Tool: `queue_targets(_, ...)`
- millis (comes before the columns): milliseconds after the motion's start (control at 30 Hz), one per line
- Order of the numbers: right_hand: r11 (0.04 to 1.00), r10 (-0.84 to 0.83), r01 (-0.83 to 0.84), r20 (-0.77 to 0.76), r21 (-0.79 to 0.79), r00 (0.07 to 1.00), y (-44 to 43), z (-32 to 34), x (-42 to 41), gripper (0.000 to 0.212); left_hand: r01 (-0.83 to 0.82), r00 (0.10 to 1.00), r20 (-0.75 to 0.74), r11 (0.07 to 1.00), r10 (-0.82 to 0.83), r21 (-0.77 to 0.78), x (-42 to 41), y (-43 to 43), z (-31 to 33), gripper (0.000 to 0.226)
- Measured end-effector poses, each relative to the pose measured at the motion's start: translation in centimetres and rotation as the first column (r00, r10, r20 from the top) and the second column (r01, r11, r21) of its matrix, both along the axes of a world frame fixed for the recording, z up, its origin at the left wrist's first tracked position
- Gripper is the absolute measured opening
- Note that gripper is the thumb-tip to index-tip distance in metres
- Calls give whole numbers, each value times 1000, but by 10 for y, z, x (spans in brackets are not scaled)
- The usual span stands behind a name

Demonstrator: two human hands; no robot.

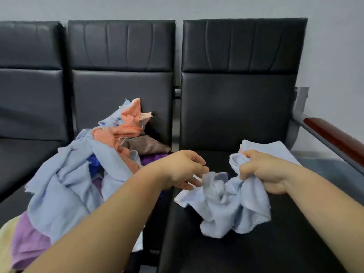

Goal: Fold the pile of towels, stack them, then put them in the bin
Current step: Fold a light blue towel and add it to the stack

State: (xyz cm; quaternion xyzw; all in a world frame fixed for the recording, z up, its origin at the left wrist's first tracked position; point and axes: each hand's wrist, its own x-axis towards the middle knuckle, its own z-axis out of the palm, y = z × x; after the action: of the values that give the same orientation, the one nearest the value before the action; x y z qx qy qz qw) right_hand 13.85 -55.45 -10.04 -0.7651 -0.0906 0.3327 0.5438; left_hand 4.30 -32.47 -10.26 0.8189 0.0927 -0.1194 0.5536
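While my right fingers (pixel 248 154) clench a crumpled blue towel (pixel 226 205) above the right seat (pixel 216 253) and my left fingers (pixel 203 170) perhaps pinch its edge, only one folded towel (pixel 275 148) lies behind it, the pile (pixel 65 174) waits unfolded, and no bin shows.

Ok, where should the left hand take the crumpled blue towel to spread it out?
Pinch the flat corner sticking out at the lower left of the towel, coming in from the left. It is free of the bunch the right hand grips, so pulling there should open the cloth.
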Motion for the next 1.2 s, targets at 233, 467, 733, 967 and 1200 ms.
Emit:
queue_targets(233, 988, -55, 58, -26, 145, 998, -34, -29, 2, 58, -12, 998, 55, 993, 19, -120, 16, -60, -29, 32)
queue_targets(467, 979, 90, -93, 24, 183, 996, -51, -48, 6, 48, -42, 992, 112, 989, 59, -142, 26, -80, -43, 31)
queue_targets(733, 993, 79, -77, 11, -92, 997, -57, -72, 3, 27, -157, 984, 6, 871, 180, -466, 35, -67, -49, 12)
queue_targets(967, 914, 282, -245, 74, -324, 956, -57, -80, 0, 23, -523, 844, -192, 686, 502, -506, 48, -44, -70, 32)
queue_targets(1200, 952, 190, -173, 45, -254, 981, -61, -74, -3, 15, -543, 839, 236, 785, 491, 298, 43, -37, -91, 18)
